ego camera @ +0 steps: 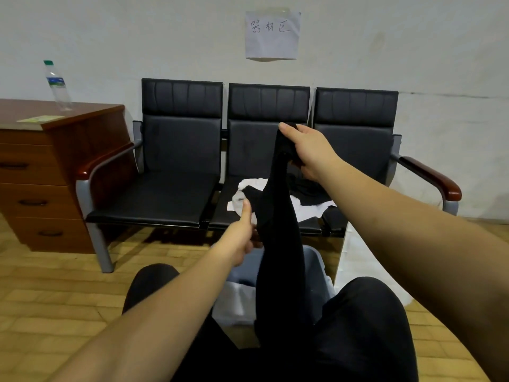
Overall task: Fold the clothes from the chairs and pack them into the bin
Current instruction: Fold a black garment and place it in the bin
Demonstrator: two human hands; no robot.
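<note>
A long black garment [281,244] hangs down in front of me. My right hand [305,150] grips its top end high up, in front of the middle chair's backrest. My left hand [239,232] holds the garment's edge lower down, thumb up. The garment's lower end drops past a grey-blue bin [319,274] standing on the floor between my knees, with white cloth [237,299] inside. A white garment [305,208] and dark clothes [308,186] lie on the middle seat of a black three-seat bench [179,150].
A wooden drawer cabinet [46,172] stands left of the bench with a plastic water bottle [56,85] on top. A paper sign [272,34] is taped to the wall. White sheeting [358,268] hangs beside the bin at right. The floor is wood-patterned.
</note>
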